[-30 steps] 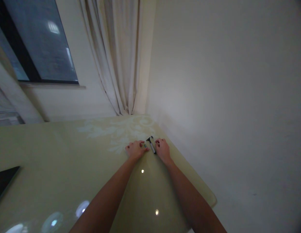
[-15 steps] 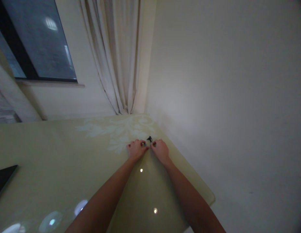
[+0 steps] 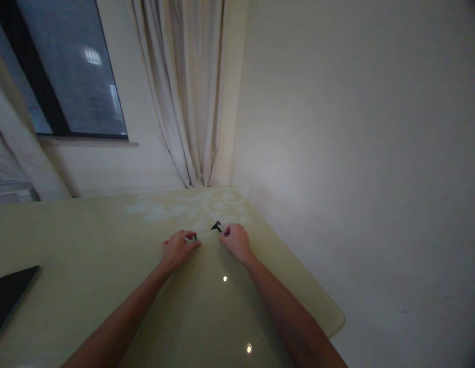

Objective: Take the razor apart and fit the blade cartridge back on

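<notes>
My right hand (image 3: 237, 243) pinches the handle of a small razor-like tool (image 3: 217, 227), whose dark head points up and to the left. To its left, my left hand (image 3: 180, 249) holds a small, partly hidden object (image 3: 195, 238) between thumb and fingertips; what it is cannot be made out. A gap separates the two hands. Both are low over the pale yellow-green tabletop (image 3: 88, 245), near its far right corner.
A dark flat object (image 3: 11, 294) lies at the table's left. Beyond the far edge hang a beige curtain (image 3: 195, 102) and a window (image 3: 72, 71). A plain wall (image 3: 337, 128) runs along the right side. A white floral pattern (image 3: 157, 207) marks the tabletop.
My hands have moved apart, the left one well to the left with its small object. My right hand has shifted slightly left with the dark-headed tool. The view has tilted slightly.
</notes>
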